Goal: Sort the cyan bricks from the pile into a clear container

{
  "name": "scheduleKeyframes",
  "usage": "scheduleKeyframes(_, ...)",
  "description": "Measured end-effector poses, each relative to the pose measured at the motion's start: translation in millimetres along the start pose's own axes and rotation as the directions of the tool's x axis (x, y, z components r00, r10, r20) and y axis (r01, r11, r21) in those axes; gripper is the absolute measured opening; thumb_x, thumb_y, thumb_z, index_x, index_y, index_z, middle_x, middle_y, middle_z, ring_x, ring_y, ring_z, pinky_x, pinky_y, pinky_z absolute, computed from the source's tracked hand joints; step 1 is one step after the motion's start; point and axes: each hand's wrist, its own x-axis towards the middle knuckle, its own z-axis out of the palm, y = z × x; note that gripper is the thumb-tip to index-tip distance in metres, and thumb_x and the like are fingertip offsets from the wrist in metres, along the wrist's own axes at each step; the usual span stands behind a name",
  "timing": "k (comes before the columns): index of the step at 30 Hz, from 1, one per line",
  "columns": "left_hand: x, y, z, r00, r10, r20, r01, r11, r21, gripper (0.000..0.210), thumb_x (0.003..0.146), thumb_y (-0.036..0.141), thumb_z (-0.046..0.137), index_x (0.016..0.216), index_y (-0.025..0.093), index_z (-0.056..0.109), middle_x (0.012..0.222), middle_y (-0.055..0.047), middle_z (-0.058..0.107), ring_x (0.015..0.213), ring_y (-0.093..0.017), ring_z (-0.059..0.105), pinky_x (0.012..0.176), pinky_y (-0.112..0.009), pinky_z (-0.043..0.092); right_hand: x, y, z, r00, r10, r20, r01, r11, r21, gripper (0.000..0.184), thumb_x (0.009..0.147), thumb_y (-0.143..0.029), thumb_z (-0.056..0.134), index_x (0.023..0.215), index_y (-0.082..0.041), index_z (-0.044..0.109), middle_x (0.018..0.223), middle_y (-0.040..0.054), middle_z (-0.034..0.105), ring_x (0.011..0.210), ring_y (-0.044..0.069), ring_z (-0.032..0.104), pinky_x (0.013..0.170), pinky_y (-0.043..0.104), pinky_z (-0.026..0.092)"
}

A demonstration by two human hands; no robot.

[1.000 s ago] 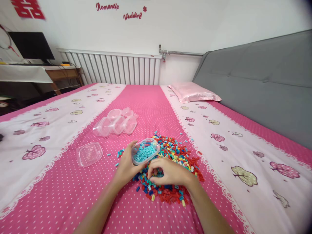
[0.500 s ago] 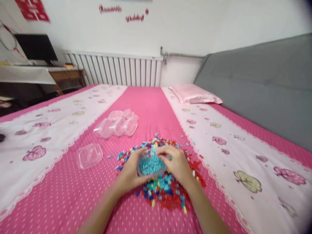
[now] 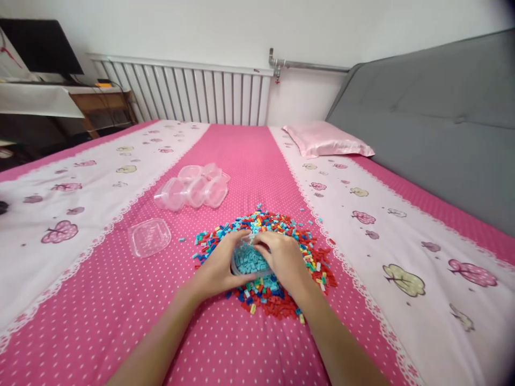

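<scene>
The left hand (image 3: 220,265) is curved wide around a clear container (image 3: 264,274), its thumb along the near side and its fingers reaching round the far left side, so the container sits held in the open bend between them. The right hand (image 3: 284,260) is bent over the container's right side, fingers curled and drawn in toward the thumb, with the tips at or just above the opening. The fingertips are partly hidden, so I cannot tell whether they pinch a block or touch the contents. Below them, turquoise blocks (image 3: 249,261) cover the container's floor.

A loose pile of mixed-colour blocks (image 3: 279,309) spreads around and beneath both hands, reaching past them on the far side and to the right. To the left of the left hand, a clear lid (image 3: 151,238) lies flat on the pink bedspread (image 3: 237,343); beyond it, farther from the hands, is a cluster of clear containers (image 3: 193,187).

One second ago the right hand was down over the pile, on the near right of the container; now it is over the container itself, much as half a second ago. The container has shifted a little rightward and closer to the person, while the lid and cluster remain in place.
</scene>
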Motion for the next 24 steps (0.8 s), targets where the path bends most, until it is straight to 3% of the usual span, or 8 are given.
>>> scheduleKeyframes(13, -1.5, -6.2, 0.2, 0.999, 0.035, 0.029, -0.035, 0.999, 0.000, 0.084, 0.082, 0.043, 0.079, 0.148, 0.031, 0.028, 0.141, -0.012, 0.049, 0.128, -0.033, 0.054, 0.107, -0.052, 0.045, 2.0, -8.2, 4.0, 0.988, 0.153, 0.002, -0.153, 0.987, -0.051, 0.010, 0.086, -0.015, 0.072, 0.084, -0.024, 0.068, 0.082, 0.0003, 0.075, 0.077, 0.018, 0.070, 0.068, 0.024, 0.039)
scheduleKeyframes(21, -0.9, -4.2, -0.7, 0.999, 0.013, 0.045, -0.013, 1.000, 0.008, 0.087, 0.081, 0.045, 0.078, 0.148, 0.030, 0.025, 0.143, -0.014, 0.047, 0.129, -0.034, 0.052, 0.107, -0.054, 0.046, 3.0, -8.0, 3.6, 0.991, 0.135, 0.004, -0.135, 0.988, -0.079, 0.011, 0.086, -0.015, 0.072, 0.082, -0.024, 0.068, 0.080, 0.0001, 0.075, 0.076, 0.018, 0.069, 0.065, 0.025, 0.038)
scheduleKeyframes(24, -1.7, -3.3, -1.5, 1.000, 0.000, 0.025, 0.000, 1.000, 0.002, 0.086, 0.081, 0.046, 0.078, 0.148, 0.030, 0.027, 0.140, -0.013, 0.050, 0.125, -0.034, 0.055, 0.105, -0.053, 0.048, 2.0, -6.6, 2.1, 0.994, 0.102, -0.050, -0.101, 0.995, 0.017, 0.011, 0.089, -0.014, 0.067, 0.084, -0.025, 0.068, 0.081, -0.0009, 0.074, 0.076, 0.018, 0.069, 0.068, 0.025, 0.041)
